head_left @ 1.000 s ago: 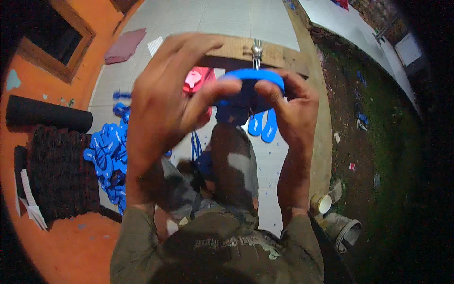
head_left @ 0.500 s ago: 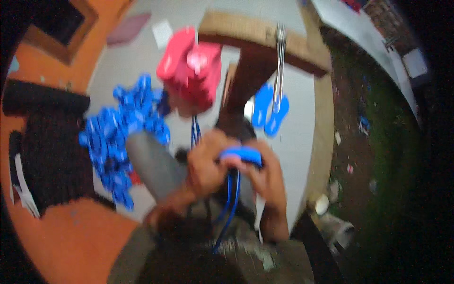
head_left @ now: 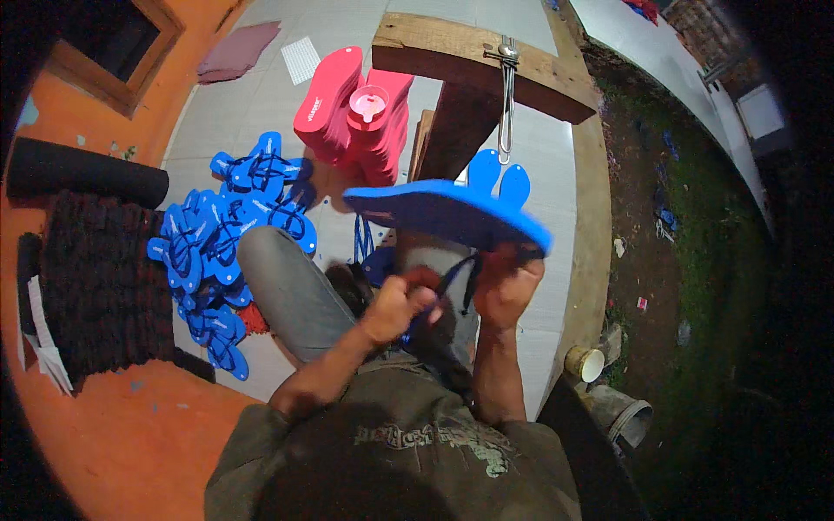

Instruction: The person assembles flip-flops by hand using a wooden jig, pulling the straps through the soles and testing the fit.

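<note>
Sole (head_left: 447, 210), blue, held in the air at centre of frame, tilted, long side running from centre left down to the right. Right hand (head_left: 506, 291) below its lower right end, fingers clamped on that end; fingertips partly hidden by the sole. Dark blue strap (head_left: 454, 273) hangs under the sole. Left hand (head_left: 395, 311), just below centre, has its fingers closed on the strap; exact fingertip contact hard to make out. Upper centre to upper right: wooden beam (head_left: 417, 50) with a thin metal tool (head_left: 508, 100) attached, its long end pointing down the frame. Left of the beam, a stack of pink soles (head_left: 326, 106), with a round pink container (head_left: 368, 106) on top. Right of centre, two blue soles (head_left: 514, 186) side by side on the pale tiled floor (head_left: 552, 260), partly covered by the held one. Centre left: heap of blue sandals (head_left: 195, 239), strapped, overlapping. Far left: black stack (head_left: 109, 286), black roll (head_left: 87, 178) above it. Lower right: two buckets (head_left: 586, 365), near each other.
</note>
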Demonstrator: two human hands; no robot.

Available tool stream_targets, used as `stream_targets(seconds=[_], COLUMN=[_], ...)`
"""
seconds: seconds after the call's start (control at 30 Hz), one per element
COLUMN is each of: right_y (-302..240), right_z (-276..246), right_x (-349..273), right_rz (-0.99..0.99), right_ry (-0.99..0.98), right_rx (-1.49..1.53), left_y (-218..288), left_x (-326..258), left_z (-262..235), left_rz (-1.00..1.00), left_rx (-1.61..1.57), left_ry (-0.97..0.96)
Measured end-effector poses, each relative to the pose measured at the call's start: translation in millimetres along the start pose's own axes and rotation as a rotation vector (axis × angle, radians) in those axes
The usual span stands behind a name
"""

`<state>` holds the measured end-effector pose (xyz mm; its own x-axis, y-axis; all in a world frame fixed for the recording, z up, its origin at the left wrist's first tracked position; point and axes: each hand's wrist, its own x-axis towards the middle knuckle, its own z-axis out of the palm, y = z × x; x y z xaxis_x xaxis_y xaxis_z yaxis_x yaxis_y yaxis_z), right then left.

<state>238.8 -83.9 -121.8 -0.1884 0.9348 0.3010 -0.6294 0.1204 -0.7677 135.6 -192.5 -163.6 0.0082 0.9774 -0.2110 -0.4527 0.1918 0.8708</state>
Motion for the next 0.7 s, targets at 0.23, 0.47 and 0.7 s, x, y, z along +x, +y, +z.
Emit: stream_targets(seconds=[0.23,0.47,0.7], right_y=[-20.8,-24.8,-14.0], right_z=[-17.2,28.9,17.4], right_x=[-17.2,16.0,49.9], right_rz=[0.402,0.035,-0.307], right_ry=[-0.138,-0.413,-0.496], right_rx=[-0.574,-0.623,-0.283], left_y=[51.9,92.9,128.3], left_x=[31.0,29.9,52.9], left_z=[-39.5,-11.2,-2.1], left_rz=[0.541,0.580,1.133], left_rx=[-0.654,0.386,0.724], left_ry=[0.461,0.213,-0.009])
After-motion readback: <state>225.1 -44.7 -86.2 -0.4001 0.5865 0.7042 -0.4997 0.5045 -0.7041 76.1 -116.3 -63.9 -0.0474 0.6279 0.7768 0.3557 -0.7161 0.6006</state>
